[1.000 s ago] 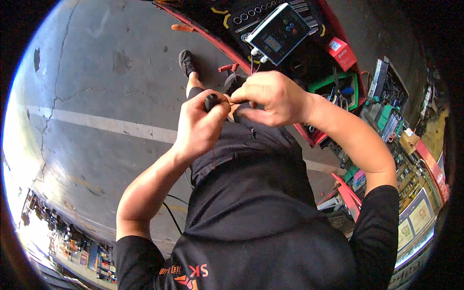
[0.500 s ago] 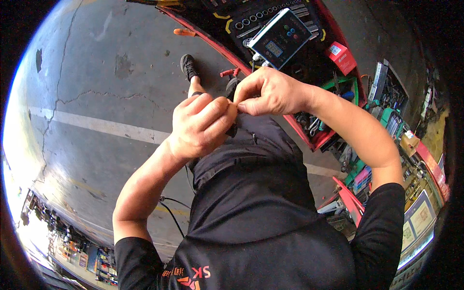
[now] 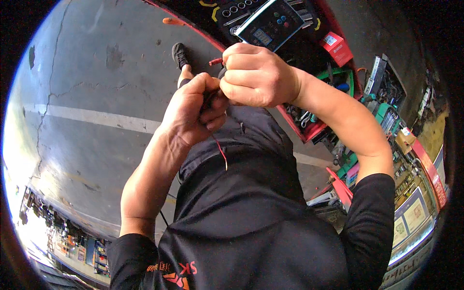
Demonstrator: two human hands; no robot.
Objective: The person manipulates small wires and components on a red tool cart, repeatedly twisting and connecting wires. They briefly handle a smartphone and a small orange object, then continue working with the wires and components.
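Note:
In front of my lap, my left hand (image 3: 191, 106) is closed round a thin red wire (image 3: 221, 151), whose pale bare end hangs down over my dark trousers. Something dark also shows between its fingers, too hidden to name. Touching or nearly touching it, my right hand (image 3: 261, 75) is curled into a fist with the knuckles up. What lies inside those fingers is hidden. Just past the right knuckles a red-handled piece (image 3: 216, 61) sticks out beside the toolbox.
A red toolbox (image 3: 302, 133) with sockets stands ahead, a control box with a digital display (image 3: 271, 26) lying on it. Beside that sits a red carton (image 3: 337, 49). An orange-handled tool (image 3: 173, 21) lies on the floor. More tool cases (image 3: 386, 121) crowd the right.
My left hand has turned over, and the red wire now hangs from it. My right hand has rolled from a pinch into a fist, moving slightly left. The whole view has shifted a little.

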